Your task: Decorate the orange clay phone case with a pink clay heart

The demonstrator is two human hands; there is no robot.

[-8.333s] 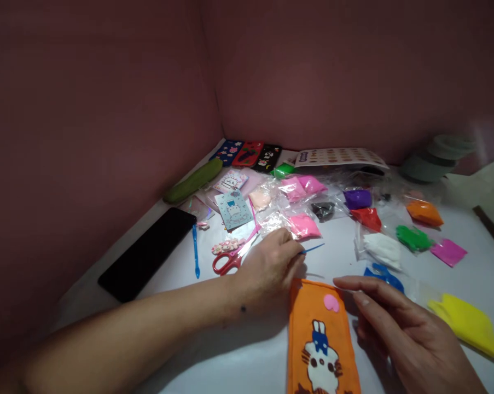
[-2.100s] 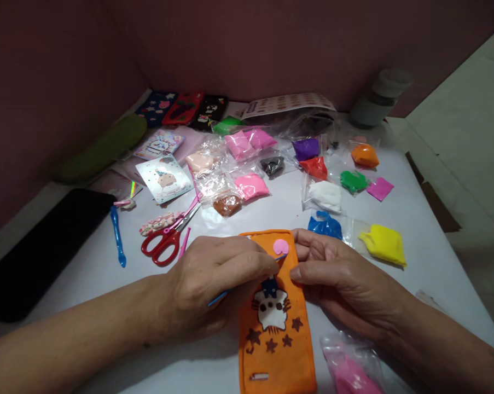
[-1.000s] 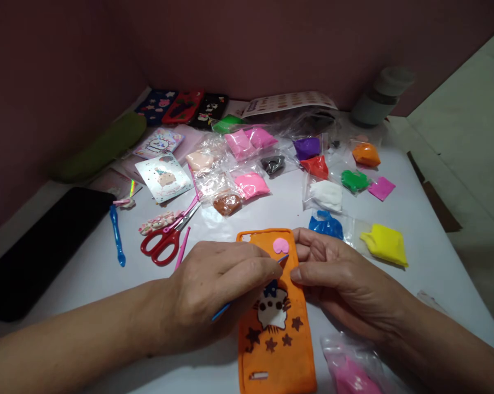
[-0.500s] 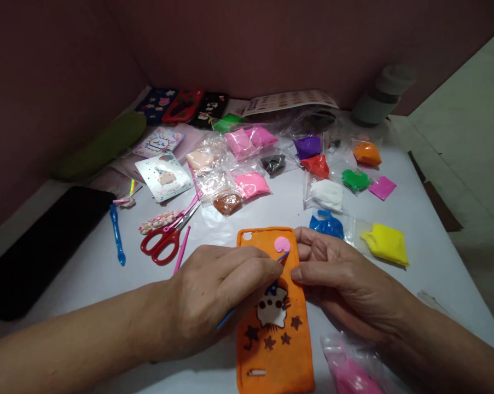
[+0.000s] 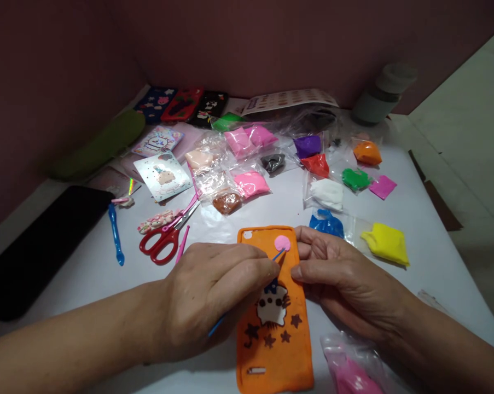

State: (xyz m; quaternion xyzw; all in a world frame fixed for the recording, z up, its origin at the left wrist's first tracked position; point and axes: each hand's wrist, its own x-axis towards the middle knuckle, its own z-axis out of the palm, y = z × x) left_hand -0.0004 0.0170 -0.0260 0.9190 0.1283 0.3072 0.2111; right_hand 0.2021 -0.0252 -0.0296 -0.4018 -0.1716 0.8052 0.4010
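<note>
An orange clay-covered phone case (image 5: 277, 355) lies on the white table, with a white cat face (image 5: 272, 311) and several brown stars on it. Near its top sits a flat pink clay piece (image 5: 282, 243). My left hand (image 5: 226, 293) is closed around a thin blue modelling tool (image 5: 278, 255), whose tip touches the lower edge of the pink piece. With thumb and fingers, my right hand (image 5: 341, 279) grips the case by its upper right edge.
Bags of coloured clay, including yellow (image 5: 386, 244), blue (image 5: 326, 223) and pink (image 5: 353, 372), lie around the case. Red-handled scissors (image 5: 160, 244), a blue tool (image 5: 115, 235) and a black phone-like slab (image 5: 45, 249) are at left. A bottle (image 5: 378, 101) stands at the back right.
The tool tip has shifted slightly left and up along the pink piece's lower edge, and my left hand has moved a little left. The piece's lower edge looks rounder. My right hand stays put.
</note>
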